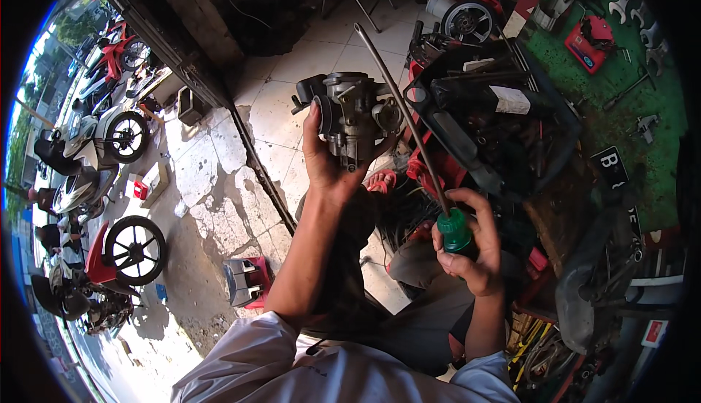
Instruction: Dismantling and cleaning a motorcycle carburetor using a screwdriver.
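Observation:
My left hand (326, 171) is closed around a grey metal carburetor (350, 114) with a dark round cap and fittings, held up in the middle of the view. My right hand (467, 242) grips the green handle of a long screwdriver (400, 100), its steel shaft pointing up and away, past the right side of the carburetor, with the tip above it. Whether the shaft touches the carburetor, I cannot tell. Part of the carburetor's underside is hidden by my left fingers and palm.
A black tray (540, 169) of tools and dark parts sits at the right, beside a green bench top (621, 96) with spanners and a red box (588, 41). Parked motorcycles (95, 144) line the left beyond a floor track. A foot in a red sandal (381, 181) shows below the carburetor.

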{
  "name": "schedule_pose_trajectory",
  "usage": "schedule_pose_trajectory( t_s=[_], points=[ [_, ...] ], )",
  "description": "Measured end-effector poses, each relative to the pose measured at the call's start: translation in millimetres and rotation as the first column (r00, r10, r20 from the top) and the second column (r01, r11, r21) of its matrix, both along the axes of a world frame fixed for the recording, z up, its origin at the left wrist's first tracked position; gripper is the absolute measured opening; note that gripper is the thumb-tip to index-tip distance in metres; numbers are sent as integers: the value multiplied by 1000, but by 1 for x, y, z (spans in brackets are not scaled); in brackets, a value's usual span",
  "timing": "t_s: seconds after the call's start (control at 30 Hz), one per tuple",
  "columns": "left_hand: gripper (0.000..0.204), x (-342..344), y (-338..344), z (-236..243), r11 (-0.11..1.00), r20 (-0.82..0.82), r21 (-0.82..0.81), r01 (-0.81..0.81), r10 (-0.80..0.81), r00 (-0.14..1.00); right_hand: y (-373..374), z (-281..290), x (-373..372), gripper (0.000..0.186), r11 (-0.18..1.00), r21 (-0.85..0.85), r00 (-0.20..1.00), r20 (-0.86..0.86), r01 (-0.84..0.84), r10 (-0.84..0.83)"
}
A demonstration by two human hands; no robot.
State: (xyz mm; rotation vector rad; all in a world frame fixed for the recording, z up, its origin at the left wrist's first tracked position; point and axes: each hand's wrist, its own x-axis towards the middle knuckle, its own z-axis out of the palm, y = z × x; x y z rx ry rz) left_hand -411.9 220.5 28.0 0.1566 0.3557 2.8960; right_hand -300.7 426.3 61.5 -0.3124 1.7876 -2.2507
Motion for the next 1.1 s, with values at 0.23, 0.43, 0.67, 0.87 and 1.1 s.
schedule_pose_trajectory(
  t_s=[0.23, 0.43, 0.67, 0.87, 1.1],
  points=[
    [50, 0, 3, 0, 968, -65, -197, -158, 148, 987, 21, 1, -4, 44, 968, -30, 955, -158, 248, -249],
    [55, 4, 0, 4, 899, -170, -341, -274, 228, 959, 33, -17, -11, 53, 918, -343, 959, -121, 202, -256],
    [64, 10, 0, 8, 821, -161, -431, -374, 338, 927, 40, -21, -16, 42, 669, -713, 958, -288, -210, -6],
    [60, 9, -8, 1, 937, -68, -264, -229, 219, 973, 44, -23, -16, 42, 866, -445, 950, -298, -228, 97],
    [58, 4, -16, 4, 993, 19, 116, -22, 20, 1000, 23, -3, -2, 69, 993, -121, 990, -138, 9, -26]
  ],
)
